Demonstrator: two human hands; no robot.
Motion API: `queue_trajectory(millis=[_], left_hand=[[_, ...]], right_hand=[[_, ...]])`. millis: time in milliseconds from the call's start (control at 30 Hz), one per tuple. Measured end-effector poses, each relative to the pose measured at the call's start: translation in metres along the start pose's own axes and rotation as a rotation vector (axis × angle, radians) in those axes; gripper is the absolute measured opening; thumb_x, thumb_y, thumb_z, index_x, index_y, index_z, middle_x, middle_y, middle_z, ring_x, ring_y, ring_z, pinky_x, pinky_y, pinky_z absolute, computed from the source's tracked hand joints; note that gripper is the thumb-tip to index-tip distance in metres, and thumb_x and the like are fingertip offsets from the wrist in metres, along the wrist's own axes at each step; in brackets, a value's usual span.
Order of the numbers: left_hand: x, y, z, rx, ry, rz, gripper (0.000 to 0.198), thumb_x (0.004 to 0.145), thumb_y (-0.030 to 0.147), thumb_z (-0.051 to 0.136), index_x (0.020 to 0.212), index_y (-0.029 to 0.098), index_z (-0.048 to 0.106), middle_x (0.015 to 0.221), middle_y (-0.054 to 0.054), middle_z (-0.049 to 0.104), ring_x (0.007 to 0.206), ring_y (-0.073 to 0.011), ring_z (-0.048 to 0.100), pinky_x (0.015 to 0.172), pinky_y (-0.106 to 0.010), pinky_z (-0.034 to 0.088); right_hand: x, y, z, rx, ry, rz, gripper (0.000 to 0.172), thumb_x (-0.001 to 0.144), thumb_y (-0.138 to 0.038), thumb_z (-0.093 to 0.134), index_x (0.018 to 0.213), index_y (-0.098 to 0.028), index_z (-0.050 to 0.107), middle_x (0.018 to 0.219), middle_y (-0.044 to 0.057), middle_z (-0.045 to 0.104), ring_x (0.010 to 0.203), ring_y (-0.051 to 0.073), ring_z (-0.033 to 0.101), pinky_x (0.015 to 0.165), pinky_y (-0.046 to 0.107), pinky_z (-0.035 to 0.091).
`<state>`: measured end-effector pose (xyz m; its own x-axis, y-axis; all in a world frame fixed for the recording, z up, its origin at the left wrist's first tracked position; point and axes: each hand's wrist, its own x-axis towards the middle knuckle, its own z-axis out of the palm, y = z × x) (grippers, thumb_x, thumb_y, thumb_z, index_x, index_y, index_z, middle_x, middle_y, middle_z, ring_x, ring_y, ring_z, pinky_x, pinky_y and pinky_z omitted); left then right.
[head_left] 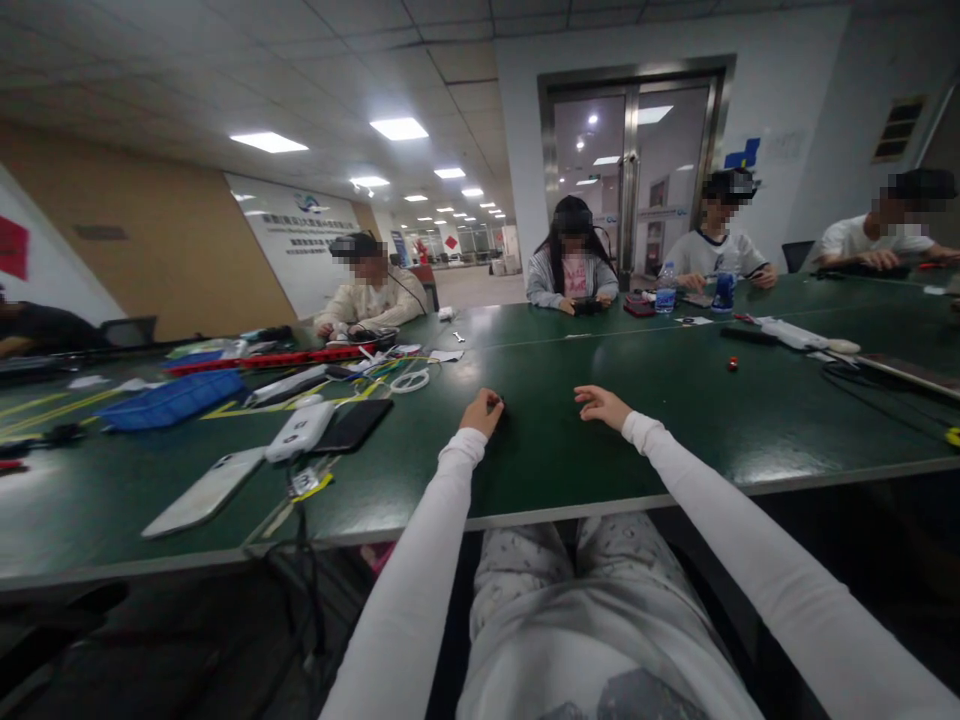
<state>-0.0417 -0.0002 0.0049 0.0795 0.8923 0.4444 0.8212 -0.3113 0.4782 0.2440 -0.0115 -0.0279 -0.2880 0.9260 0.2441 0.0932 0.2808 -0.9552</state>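
Pinching, apparently, a small dark object (503, 402), impossible to identify, at the fingertips of the left grip (482, 412), over the green surface (547, 470); cannot tell whether touching it or just above. Holding the right grip (604, 406) open, fingers loosely spread, apart from the left and with nothing visible in it. Best to pinch lightly, leaving part of the object exposed toward the right fingertips. Best also to work low, close over the surface, to soften any slip. Worth working well to the right of the coiled white cable (409, 381) and black smartphone (354, 427), to avoid losing a dropped piece among them.
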Motion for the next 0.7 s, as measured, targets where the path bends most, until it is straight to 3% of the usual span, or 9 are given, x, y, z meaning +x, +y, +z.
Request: queue_trajectory(millis=[167,300,433,700], left_hand=[[-0.007,-0.081,-0.06,0.142,0.17,-0.226,0.021,0.07,0.031,0.046,0.087,0.018,0.047,0.085,-0.004,0.058,0.079,-0.0144,0.054,0.073,-0.026,0.04],[-0.019,-0.124,-0.097,0.246,0.264,-0.361,0.024,0.069,0.034,0.047,0.086,0.018,0.047,0.083,-0.005,0.059,0.077,-0.0164,0.055,0.069,-0.026,0.04],[-0.025,-0.14,-0.109,0.271,0.307,-0.377,0.024,0.068,0.035,0.047,0.086,0.018,0.048,0.081,-0.005,0.059,0.076,-0.0162,0.055,0.069,-0.026,0.04],[-0.025,-0.141,-0.108,0.297,0.304,-0.303,0.022,0.067,0.033,0.048,0.082,0.017,0.051,0.08,-0.004,0.059,0.075,-0.0143,0.054,0.071,-0.024,0.04]], right_hand=[[-0.003,0.001,0.0,-0.012,-0.017,-0.002,0.053,0.056,-0.01,0.06,0.106,-0.019,0.048,0.103,0.007,0.052,0.071,0.012,0.055,0.075,0.036,0.046],[-0.004,0.003,0.0,-0.048,-0.012,-0.009,0.051,0.056,-0.011,0.061,0.105,-0.019,0.049,0.102,0.007,0.053,0.073,0.013,0.056,0.076,0.037,0.045],[-0.004,0.004,-0.001,-0.081,-0.014,-0.021,0.05,0.056,-0.012,0.061,0.105,-0.018,0.05,0.103,0.008,0.053,0.074,0.013,0.056,0.076,0.036,0.045],[-0.003,0.008,-0.002,-0.099,-0.051,-0.02,0.045,0.058,-0.015,0.061,0.102,-0.018,0.053,0.106,0.008,0.054,0.08,0.014,0.056,0.079,0.036,0.044]])
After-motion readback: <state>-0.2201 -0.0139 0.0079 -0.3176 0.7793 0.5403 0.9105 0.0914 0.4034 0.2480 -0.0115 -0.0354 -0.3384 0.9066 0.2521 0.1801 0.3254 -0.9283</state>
